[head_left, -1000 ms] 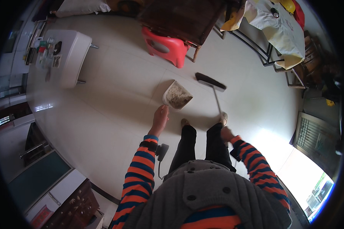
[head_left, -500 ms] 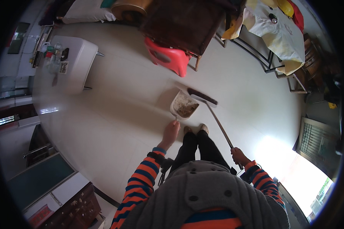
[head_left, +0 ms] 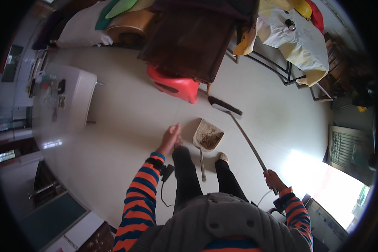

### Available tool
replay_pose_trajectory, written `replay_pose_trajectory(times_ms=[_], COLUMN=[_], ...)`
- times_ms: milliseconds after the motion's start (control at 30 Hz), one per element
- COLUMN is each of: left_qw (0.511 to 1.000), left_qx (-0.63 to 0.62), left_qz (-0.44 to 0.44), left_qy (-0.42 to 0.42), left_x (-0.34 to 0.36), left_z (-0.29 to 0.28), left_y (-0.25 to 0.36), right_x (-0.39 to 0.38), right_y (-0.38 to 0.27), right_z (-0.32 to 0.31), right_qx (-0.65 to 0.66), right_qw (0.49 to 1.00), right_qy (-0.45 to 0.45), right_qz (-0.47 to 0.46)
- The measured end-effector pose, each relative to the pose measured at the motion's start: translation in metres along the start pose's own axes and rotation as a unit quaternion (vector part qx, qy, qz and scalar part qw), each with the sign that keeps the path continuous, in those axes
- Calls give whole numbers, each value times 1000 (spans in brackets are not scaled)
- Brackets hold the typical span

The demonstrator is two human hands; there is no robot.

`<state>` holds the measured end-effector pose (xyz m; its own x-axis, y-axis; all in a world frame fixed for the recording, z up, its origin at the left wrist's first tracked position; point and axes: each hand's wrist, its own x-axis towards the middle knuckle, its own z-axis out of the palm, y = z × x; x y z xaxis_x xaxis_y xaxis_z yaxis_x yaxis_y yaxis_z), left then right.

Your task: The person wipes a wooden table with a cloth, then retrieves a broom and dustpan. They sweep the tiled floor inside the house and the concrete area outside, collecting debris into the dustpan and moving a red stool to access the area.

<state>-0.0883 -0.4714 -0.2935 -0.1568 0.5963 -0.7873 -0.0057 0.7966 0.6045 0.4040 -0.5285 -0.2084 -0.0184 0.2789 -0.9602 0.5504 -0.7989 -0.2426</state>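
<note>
My right hand is wrapped around the upper end of a broom with a long thin handle. Its dark-bristled head is out on the floor beyond the dustpan. A pale dustpan, with brownish dirt in its tray, lies on the floor ahead of me. The dustpan's handle points back between my legs, and no hand is on it. My left hand hovers left of the dustpan, apart from it, holding nothing, its fingers loosely extended.
A red plastic stool is tucked by a dark brown table ahead. Far right stands a cloth-covered table on a metal frame. A white table with bottles is at the left. My left foot is stepping forward.
My left hand has let go of the dustpan handle and moved left. The dustpan now lies by itself, its handle toward me. My legs have moved apart; my right hand still holds the broom.
</note>
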Motion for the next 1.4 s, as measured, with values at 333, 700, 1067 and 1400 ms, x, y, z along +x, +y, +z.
replay_pose_trajectory(times_ms=[333,700,1067,1400], left_qw=[955,926,931,872], left_qx=[-290,-371,-323,-422], left_qz=[-55,-65,-123,-111], left_qy=[20,14,118,223], left_x=[214,206,-11,-115], left_z=[-79,-98,-210,-259], left_y=[81,55,-55,-137], right_x=[-88,-116,-68,106], right_y=[0,-61,-122,-252], right_z=[65,93,64,153], right_qx=[-365,-397,-456,4], right_qw=[873,853,839,996], right_qy=[304,333,261,36], right_qz=[112,71,-141,-77])
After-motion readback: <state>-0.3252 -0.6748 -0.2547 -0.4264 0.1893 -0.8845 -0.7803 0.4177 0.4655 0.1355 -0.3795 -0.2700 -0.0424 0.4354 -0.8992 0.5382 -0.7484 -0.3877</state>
